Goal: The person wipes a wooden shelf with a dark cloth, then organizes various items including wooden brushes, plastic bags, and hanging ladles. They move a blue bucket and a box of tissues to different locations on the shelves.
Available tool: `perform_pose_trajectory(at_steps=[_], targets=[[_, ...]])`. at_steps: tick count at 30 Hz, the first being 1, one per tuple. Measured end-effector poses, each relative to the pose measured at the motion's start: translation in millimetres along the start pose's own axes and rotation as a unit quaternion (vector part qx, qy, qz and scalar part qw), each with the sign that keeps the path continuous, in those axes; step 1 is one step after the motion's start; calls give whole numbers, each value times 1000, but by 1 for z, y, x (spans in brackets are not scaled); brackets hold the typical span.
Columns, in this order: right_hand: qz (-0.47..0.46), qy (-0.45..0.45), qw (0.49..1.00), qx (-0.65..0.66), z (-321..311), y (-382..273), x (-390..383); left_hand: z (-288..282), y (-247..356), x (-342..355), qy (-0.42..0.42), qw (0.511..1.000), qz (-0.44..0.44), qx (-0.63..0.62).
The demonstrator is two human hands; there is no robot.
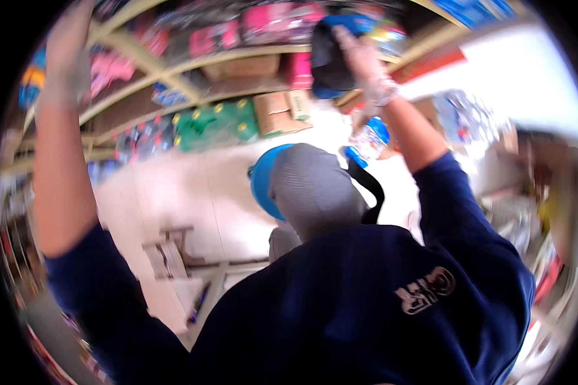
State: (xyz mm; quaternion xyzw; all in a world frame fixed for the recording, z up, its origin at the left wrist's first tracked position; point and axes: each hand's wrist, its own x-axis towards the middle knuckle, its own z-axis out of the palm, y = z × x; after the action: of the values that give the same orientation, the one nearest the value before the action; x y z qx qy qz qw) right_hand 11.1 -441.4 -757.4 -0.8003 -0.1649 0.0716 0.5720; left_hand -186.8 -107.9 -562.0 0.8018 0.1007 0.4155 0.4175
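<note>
So both arms are stretched way up at the shelving: the right hand [366, 67], fingers wrapped round a dark blue-and-black bag [331, 61], holds it against the upper shelf [237, 54]. Left hand [67, 48] is too blurry to tell its grip, probably bracing on the shelf edge.
</note>
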Motion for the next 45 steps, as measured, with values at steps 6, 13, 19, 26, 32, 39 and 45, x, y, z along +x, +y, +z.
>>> perform_pose_trajectory(at_steps=[6,13,19,26,32,39,45], targets=[[0,111,992,61,-97,-41,-98,-28,11,-74,-81,980,-170,-69],[50,234,970,-38,-244,-55,-207,-178,-117,-154,-101,932,-347,19],[71,343,930,-111,-292,-58,-246,-270,-197,-330,-69,834,-544,68],[52,229,969,-70,-249,-27,-239,-271,-219,-494,21,728,-685,14],[90,109,988,62,-185,37,-231,-125,-199,-549,-38,727,-682,-61],[266,-102,956,-70,-65,258,-244,60,-184,-582,-167,668,-722,-72],[303,-134,913,-238,61,378,-261,160,-249,-613,-48,721,-666,-185]])
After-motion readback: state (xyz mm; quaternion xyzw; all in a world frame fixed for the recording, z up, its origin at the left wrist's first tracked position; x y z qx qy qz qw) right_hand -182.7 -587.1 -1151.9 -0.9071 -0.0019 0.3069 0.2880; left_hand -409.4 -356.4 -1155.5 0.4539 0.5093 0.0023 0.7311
